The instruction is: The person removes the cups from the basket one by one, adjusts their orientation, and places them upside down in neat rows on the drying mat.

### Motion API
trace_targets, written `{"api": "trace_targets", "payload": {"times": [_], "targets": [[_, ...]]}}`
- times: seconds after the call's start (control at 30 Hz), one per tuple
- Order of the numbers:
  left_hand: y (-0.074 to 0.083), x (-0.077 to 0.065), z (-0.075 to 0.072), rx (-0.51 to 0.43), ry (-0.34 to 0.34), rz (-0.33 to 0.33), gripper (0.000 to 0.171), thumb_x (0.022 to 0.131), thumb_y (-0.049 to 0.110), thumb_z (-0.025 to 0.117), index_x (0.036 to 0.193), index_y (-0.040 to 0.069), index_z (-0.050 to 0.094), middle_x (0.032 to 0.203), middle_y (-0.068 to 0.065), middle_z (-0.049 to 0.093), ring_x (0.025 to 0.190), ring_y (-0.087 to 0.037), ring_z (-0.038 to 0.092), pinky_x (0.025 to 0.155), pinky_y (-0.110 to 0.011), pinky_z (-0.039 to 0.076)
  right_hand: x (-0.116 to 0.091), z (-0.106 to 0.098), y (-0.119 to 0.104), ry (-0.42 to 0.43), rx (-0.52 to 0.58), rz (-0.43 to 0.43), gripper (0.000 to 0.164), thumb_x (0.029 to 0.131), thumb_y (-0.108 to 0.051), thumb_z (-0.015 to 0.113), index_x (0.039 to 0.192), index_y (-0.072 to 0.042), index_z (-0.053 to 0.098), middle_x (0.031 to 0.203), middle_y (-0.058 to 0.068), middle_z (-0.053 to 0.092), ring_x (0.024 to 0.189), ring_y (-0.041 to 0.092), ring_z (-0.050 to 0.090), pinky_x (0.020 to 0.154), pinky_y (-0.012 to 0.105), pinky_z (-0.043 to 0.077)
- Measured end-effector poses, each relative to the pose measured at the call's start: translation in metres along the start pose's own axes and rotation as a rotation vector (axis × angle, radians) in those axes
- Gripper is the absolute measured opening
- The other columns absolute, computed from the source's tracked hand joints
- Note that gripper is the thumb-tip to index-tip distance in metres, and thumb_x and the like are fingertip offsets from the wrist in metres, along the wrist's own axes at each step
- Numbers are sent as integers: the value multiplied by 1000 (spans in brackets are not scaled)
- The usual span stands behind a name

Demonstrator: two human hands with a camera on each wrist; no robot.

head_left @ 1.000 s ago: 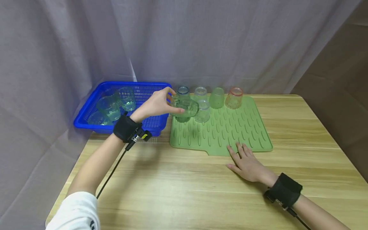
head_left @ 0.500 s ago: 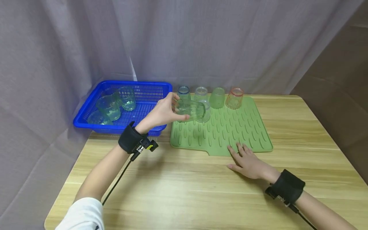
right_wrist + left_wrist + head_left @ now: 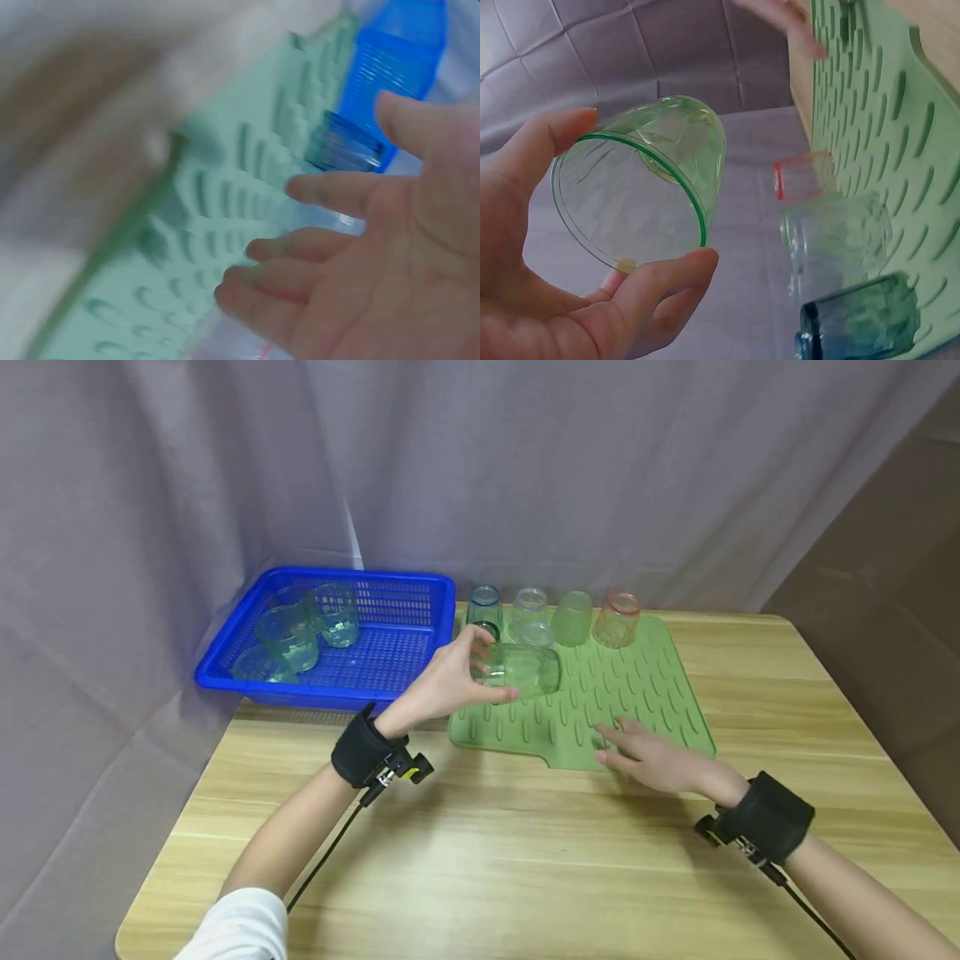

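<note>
My left hand (image 3: 444,681) grips a pale green drinking glass (image 3: 531,670) near its rim, thumb on one side and fingers on the other. The glass lies on its side in the air over the green drying mat (image 3: 648,693), its base pointing right. In the left wrist view its green-edged mouth faces the camera. My right hand (image 3: 660,760) hovers over the mat's front edge, fingers spread and holding nothing. Upside-down glasses line the mat's back: a blue-rimmed glass (image 3: 484,602), a clear glass (image 3: 530,602), a frosted green glass (image 3: 572,618) and a red-rimmed glass (image 3: 617,620).
A blue plastic basket (image 3: 405,689) with three greenish glasses stands left of the mat. Partly hidden behind my left hand and its glass, a dark-rimmed glass (image 3: 489,630) and another clear glass (image 3: 537,634) form a nearer row. A grey curtain (image 3: 525,468) hangs behind the table.
My left hand has carried the green glass rightward and toward me over the mat. My right hand has risen from its resting place at the mat's front edge.
</note>
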State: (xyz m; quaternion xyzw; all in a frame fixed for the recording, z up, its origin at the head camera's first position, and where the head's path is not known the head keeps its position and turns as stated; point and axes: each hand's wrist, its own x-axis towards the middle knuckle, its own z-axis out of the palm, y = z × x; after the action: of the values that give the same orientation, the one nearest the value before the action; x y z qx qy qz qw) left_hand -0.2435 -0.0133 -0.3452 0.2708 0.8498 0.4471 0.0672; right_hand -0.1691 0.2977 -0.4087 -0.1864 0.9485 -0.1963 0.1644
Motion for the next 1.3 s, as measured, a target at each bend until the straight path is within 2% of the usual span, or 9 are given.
{"api": "trace_targets", "payload": {"times": [0.27, 0.43, 0.5, 0.63, 0.8, 0.87, 1.07, 1.23, 1.3], "targets": [[-1, -1, 16, -65, -2, 37, 74, 73, 28, 85, 129, 7, 41, 123, -15, 58, 108, -27, 64, 85, -29, 57, 17, -26, -23, 216, 170, -92, 58, 105, -39, 33, 152, -6, 26, 145, 24, 46, 126, 40, 52, 105, 58, 41], [-1, -1, 27, -86, -7, 69, 74, 72, 24, 86, 129, 4, 41, 123, -17, 57, 106, -29, 64, 82, -27, 58, 24, -28, -32, 233, 455, -94, 59, 105, -40, 34, 154, -9, 22, 150, 26, 37, 115, 40, 61, 99, 49, 49], [0, -2, 31, -95, -10, 73, 74, 73, 23, 85, 128, 3, 41, 123, -18, 56, 107, -30, 64, 84, -30, 58, 26, -28, -35, 220, 589, -94, 60, 104, -41, 36, 154, -11, 22, 156, 23, 28, 121, 36, 58, 98, 43, 52], [1, -4, 38, -99, -1, 69, 73, 73, 24, 85, 127, 2, 41, 122, -18, 56, 107, -30, 63, 87, -32, 58, 28, -27, -39, 193, 807, -101, 63, 102, -41, 41, 153, -8, 24, 154, 21, 31, 131, 32, 48, 98, 32, 53], [3, -9, 41, -71, 10, 72, 77, 73, 29, 85, 132, 4, 41, 123, -17, 58, 109, -29, 62, 87, -29, 56, 29, -28, -41, 169, 903, -102, 67, 104, -39, 39, 152, 1, 17, 154, 26, 26, 138, 38, 35, 98, 29, 52], [4, -13, 40, -17, 22, 90, 80, 74, 33, 84, 136, 7, 40, 127, -16, 58, 111, -28, 61, 88, -31, 56, 28, -29, -40, 163, 912, -96, 68, 104, -39, 37, 152, 4, 14, 156, 27, 21, 136, 31, 42, 98, 28, 52], [6, -26, 35, 222, 125, 117, 74, 84, 39, 73, 143, 7, 41, 142, -14, 52, 126, -30, 53, 103, -44, 48, 22, -36, -26, 213, 979, -85, 70, 104, -36, 38, 148, 14, 14, 143, 15, 45, 114, 6, 60, 93, 24, 54], [0, -38, 28, 436, 182, 35, 63, 91, 35, 66, 139, 2, 46, 143, -26, 46, 133, -39, 45, 107, -52, 43, 20, -47, -6, 248, 1061, -98, 72, 104, -33, 39, 145, 19, 11, 112, -11, 64, 100, 4, 66, 89, 22, 55], [-3, -42, 27, 503, 176, -15, 65, 91, 36, 65, 141, -1, 44, 146, -31, 39, 137, -43, 39, 110, -55, 38, 21, -52, 2, 249, 1043, -93, 72, 104, -34, 36, 145, 19, 10, 109, -14, 65, 99, 3, 66, 89, 21, 55]]}}
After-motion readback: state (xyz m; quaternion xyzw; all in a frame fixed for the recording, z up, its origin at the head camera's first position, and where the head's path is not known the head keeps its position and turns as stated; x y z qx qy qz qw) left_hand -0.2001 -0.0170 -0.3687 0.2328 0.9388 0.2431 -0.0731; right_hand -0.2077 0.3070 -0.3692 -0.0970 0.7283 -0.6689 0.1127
